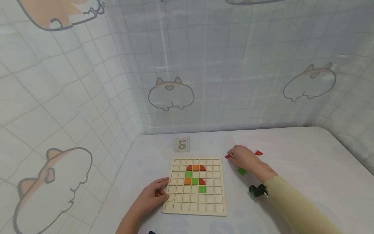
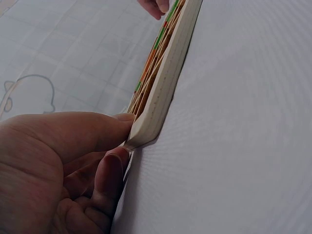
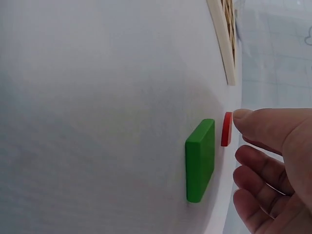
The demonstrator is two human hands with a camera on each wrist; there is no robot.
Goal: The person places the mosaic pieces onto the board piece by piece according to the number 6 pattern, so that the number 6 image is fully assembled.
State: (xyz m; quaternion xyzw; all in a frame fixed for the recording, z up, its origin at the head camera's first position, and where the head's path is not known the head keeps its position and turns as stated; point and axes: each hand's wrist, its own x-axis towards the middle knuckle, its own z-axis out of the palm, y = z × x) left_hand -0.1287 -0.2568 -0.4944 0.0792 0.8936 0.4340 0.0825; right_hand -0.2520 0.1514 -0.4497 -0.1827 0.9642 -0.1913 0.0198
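left hand (image 1: 153, 195) pinches the board's left side; hold it still. right hand (image 1: 243, 156) is at a red piece (image 3: 226, 129) (can't tell if pinched); best grip its edges.

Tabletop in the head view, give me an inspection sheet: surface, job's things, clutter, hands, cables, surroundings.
Surface: white table, with the work laid out on it.
Job's things: grid board with eight coloured pieces in it; a green piece and two red pieces off to its right; printed card beyond it.
Clutter: nothing seen.
Hands: left hand pinches the board's edge; right hand has its fingertips at the left red piece, grip unclear.
Cables: nothing seen.
Surroundings: pale sheets with grid lines and animal drawings.
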